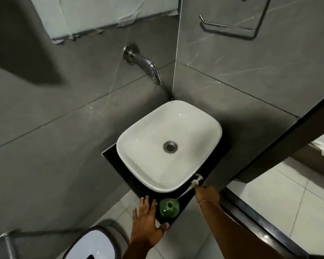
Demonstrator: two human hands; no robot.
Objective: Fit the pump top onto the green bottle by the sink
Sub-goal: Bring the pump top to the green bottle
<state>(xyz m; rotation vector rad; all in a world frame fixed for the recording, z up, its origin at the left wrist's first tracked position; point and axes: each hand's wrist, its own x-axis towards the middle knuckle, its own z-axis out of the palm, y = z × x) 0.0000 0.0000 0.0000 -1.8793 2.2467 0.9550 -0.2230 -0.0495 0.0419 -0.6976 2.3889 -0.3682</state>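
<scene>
You had a dim, soft picture with a bright glare on the white sink (209, 135), a heavy shadow on the left wall (22, 53), and bent lines at the edges.

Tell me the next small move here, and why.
Probably lift the pump top with the right hand and swing its tube over the green bottle: the neck stands open, the pump lies apart by the sink, and the left hand rests beside the bottle.
</scene>
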